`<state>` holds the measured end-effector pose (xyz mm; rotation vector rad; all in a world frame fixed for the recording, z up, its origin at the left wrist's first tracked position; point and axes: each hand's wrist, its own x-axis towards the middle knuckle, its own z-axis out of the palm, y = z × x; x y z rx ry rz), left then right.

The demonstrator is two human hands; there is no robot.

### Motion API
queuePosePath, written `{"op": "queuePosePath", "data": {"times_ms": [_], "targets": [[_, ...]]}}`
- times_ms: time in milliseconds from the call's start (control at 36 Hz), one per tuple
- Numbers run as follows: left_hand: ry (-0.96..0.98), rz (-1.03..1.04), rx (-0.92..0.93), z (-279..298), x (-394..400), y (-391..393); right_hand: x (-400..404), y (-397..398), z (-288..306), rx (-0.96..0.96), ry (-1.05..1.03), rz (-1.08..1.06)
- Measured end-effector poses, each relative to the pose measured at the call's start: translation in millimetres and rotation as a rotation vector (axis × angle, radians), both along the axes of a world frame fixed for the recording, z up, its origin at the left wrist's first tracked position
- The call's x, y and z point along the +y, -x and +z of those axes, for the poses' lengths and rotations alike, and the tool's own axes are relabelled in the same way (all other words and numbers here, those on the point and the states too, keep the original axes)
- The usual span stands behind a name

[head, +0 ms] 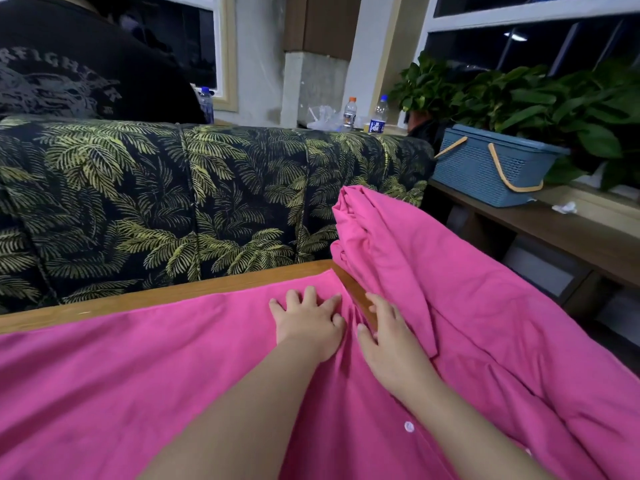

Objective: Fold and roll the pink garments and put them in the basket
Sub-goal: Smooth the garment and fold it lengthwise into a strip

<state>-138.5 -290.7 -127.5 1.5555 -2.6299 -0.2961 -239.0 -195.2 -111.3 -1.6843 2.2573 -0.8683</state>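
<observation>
Head view, room: night-dark windows, a palm-print sofa back [207, 188] behind a wooden table [166, 294], and a person in a black printed T-shirt [69, 74] seated beyond the sofa.
Side shelf: a brown shelf [571, 237] to the right carries the blue perforated plastic basket [491, 164] with tan handles, well apart from the hands; leafy pot plants [554, 98] stand behind it.
Ledge: water bottles [379, 114] stand behind the sofa.
Garment: a pink buttoned garment [138, 375] is spread flat over the table, its right part heaped in loose folds [433, 271]; one white button [409, 426] shows near the right forearm.
Left hand [308, 327]: fingers spread, pressing flat on the cloth near the far table edge, gripping nothing.
Right hand [388, 337]: lies just beside the left, fingers lightly bent at a gathered crease; whether it pinches cloth I cannot tell.
Handling: probably light, soft, limp woven cloth that creases easily; it is likely best taken at hems or the button edge, smoothed flat, then folded.
</observation>
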Motion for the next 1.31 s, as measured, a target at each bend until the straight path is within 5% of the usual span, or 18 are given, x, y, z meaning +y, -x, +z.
{"op": "queuePosePath", "data": {"times_ms": [278, 833, 1083, 1306], "targets": [[0.105, 0.004, 0.002, -5.2, -6.8, 11.2, 50.7, -5.6, -0.9, 0.285, -0.256, -0.035], [-0.003, -0.155, -0.043, -10.4, -23.8, 8.0, 57.0, 0.5, -13.2, 0.360, -0.110, -0.017], [-0.022, -0.146, -0.068, -11.5, -26.6, 9.9, 73.0, 29.9, -18.3, 0.672, 0.041, -0.163], [0.003, -0.131, -0.050, -7.9, -30.3, 15.0, 79.4, 24.7, -14.0, 0.423, -0.097, -0.073]]}}
